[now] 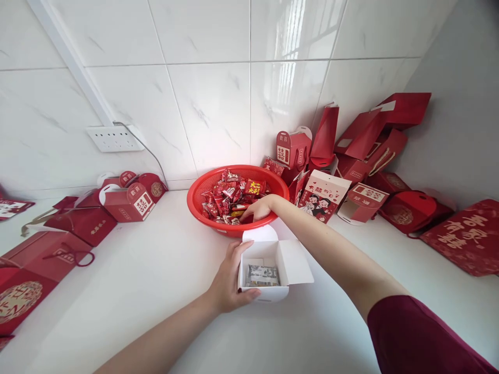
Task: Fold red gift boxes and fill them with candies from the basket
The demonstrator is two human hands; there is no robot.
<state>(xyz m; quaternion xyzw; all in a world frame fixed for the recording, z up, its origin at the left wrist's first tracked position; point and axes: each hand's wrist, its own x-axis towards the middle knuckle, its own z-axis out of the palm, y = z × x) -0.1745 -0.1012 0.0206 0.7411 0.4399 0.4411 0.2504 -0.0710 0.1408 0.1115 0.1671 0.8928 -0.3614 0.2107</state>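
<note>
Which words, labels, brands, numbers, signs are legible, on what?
"歡喜": small red cardboard box at left, another behind the red plastic basket
"囍": both boxes
"大囍的日子": red-and-white cartoon-couple cardboard box
"大吉大利": red-and-yellow wrapper in basket
"吾家有喜" (last character unsure): flat red package, far right
Too small/blurred: silver-grey packet in white cardboard box; other wrappers; remaining printing

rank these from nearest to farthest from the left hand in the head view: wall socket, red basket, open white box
1. Open white box, held in the left hand.
2. Red basket, just beyond the box.
3. Wall socket, farther back, toward the upper left.
</note>
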